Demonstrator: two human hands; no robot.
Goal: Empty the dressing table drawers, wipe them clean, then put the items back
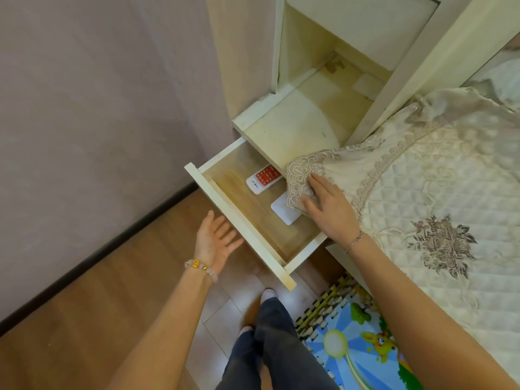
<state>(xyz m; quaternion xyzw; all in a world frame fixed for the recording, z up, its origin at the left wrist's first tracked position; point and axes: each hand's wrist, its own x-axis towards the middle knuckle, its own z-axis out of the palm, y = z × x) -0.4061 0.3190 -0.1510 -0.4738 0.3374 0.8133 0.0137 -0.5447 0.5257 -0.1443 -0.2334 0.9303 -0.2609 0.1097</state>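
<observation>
The drawer (242,229) of the cream dressing table (295,125) stands pulled out over the wooden floor (112,277), and 2 things lie on its wooden bottom. A white remote (264,178) with red buttons lies tilted near the drawer's back edge, its far end hidden under the table top. A flat white rectangle (284,211) lies near the drawer's right edge; what it is cannot be made out, since the lace corner (302,171) of a quilted bedspread (422,178) hangs over about half of it.

The right hand (329,209) rests on that lace corner above the drawer's right edge, fingers straight and close together, thumb set apart along the lace hem. Whether the thumb tucks under the cloth cannot be told. A thin bracelet (356,240) circles that wrist.

The left hand (213,240) hovers palm up just beside the drawer's front panel, fingers relaxed and slightly spread, holding nothing. Its fingertips reach to the panel and are partly hidden by it. A bead bracelet (199,266) sits on that wrist.

A bright foam play mat (357,342) lies below the bed, cut off by the lower edge.
</observation>
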